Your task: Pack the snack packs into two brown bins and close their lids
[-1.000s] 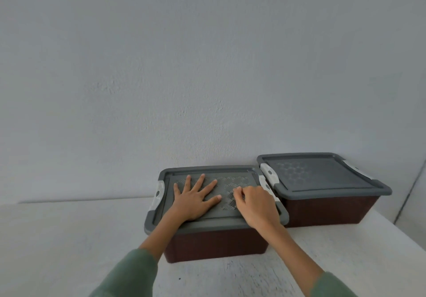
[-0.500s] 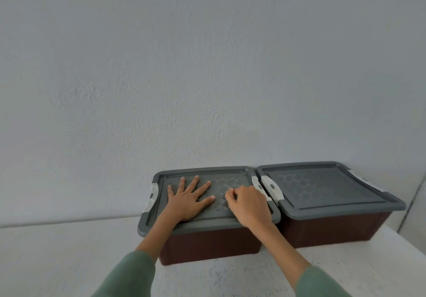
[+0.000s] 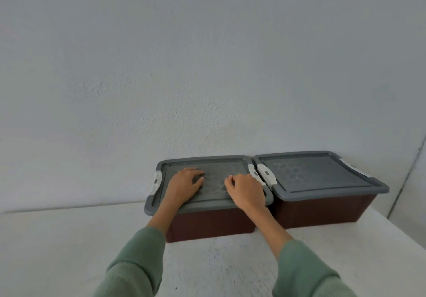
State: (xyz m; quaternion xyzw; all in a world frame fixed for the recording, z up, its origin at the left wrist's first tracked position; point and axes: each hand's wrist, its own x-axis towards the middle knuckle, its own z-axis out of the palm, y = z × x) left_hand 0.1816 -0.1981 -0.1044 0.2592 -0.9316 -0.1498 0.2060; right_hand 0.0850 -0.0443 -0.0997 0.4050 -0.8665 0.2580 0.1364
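Two brown bins stand side by side against the wall, each under a grey lid. Both my hands rest on the left bin's lid, above its brown wall. My left hand lies on the lid's left half with its fingers curled in. My right hand lies on the right half, knuckles up and fingers bent under. Neither hand holds anything. The right bin has its lid lying flat. No snack packs are in view.
White latches sit at the lids' ends: one on the left bin's outer side and one on the right bin's inner side. The bins stand on a white table. A plain wall rises directly behind them.
My left hand's spread fingers have curled in on the lid. The right hand stays curled on the lid. The view has shifted, and the bins now touch.
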